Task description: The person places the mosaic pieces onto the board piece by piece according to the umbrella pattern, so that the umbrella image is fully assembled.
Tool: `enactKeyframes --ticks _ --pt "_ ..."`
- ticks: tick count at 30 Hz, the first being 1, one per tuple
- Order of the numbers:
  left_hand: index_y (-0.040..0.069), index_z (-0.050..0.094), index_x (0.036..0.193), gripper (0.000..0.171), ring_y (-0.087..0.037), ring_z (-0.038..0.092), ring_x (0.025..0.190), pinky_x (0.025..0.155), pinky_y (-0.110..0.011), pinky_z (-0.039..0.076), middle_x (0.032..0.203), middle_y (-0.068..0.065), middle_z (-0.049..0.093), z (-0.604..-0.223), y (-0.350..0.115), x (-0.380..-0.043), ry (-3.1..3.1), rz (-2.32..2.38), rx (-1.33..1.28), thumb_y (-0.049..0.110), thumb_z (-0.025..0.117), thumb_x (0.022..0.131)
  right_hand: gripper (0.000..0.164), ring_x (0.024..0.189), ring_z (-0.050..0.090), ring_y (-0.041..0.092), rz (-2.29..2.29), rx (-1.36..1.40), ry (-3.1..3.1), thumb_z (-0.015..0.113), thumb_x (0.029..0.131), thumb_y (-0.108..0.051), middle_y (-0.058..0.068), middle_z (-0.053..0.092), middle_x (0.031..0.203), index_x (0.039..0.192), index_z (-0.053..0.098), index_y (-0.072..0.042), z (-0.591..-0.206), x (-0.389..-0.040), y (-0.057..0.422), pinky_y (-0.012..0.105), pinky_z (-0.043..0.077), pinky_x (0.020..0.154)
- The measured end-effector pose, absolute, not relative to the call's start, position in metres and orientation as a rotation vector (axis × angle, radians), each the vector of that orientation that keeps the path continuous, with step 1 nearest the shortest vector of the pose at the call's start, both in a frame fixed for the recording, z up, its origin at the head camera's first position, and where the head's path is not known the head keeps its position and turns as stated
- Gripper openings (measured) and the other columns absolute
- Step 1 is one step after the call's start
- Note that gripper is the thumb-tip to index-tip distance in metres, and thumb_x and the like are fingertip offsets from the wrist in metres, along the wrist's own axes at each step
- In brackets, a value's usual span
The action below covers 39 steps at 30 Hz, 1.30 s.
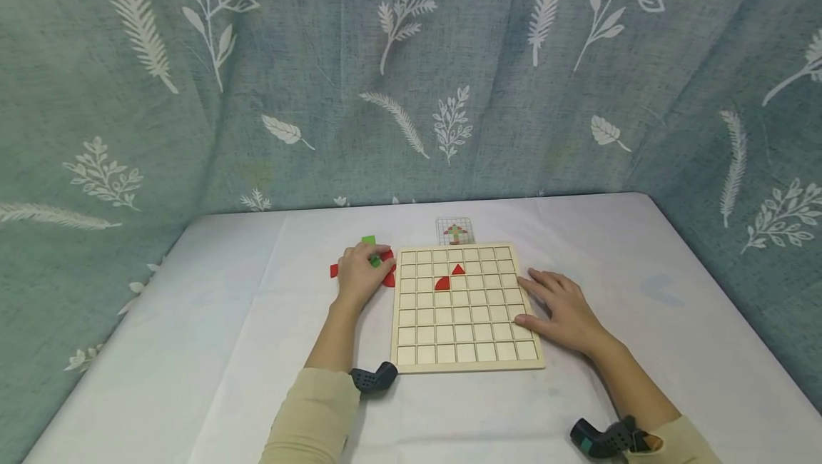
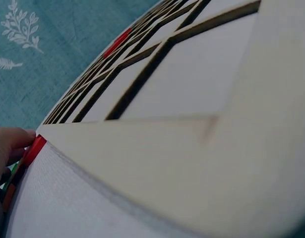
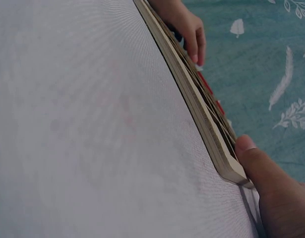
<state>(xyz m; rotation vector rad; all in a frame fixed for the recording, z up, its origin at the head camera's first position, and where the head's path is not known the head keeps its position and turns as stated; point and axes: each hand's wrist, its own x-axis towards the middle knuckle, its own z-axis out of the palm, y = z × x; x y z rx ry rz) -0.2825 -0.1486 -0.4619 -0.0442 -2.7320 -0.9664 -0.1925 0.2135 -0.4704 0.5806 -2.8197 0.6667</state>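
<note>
My left hand (image 1: 361,273) reaches over loose red and green pieces beside the board's left edge, thumb and forefinger apart. A green piece (image 1: 375,261) shows between them, with red pieces (image 1: 389,278) close to the thumb. The wooden grid board (image 1: 469,365) lies flat in front of me. In its cells sit a red triangle (image 1: 458,270) and a red quarter-circle piece (image 1: 442,283). My right hand (image 1: 565,310) rests at the board's right edge, its fingers loosely spread. In the right wrist view its thumb (image 3: 251,153) lies on the board's corner.
Behind the board lies a small gridded pattern card (image 1: 454,230) showing a red and green figure. Another green piece (image 1: 369,239) and a red piece (image 1: 334,271) show around the left hand. A leaf-patterned curtain (image 1: 321,93) hangs behind the white-covered table (image 1: 193,350).
</note>
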Motion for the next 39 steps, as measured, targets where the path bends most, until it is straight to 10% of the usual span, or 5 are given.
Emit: enactKeyframes --ticks 39 --pt "0.016 0.064 0.106 0.025 -0.022 0.047 0.101 0.092 -0.040 0.026 0.099 -0.004 0.065 -0.461 -0.152 -0.274 -2.570 -1.300 0.005 0.029 0.070 0.085 0.070 0.129 0.035 0.040 0.653 0.557 -2.835 0.068 0.079 -0.049 0.018 0.042 0.143 0.136 0.051 -0.010 -0.472 -0.193 0.211 0.062 0.022 0.102"
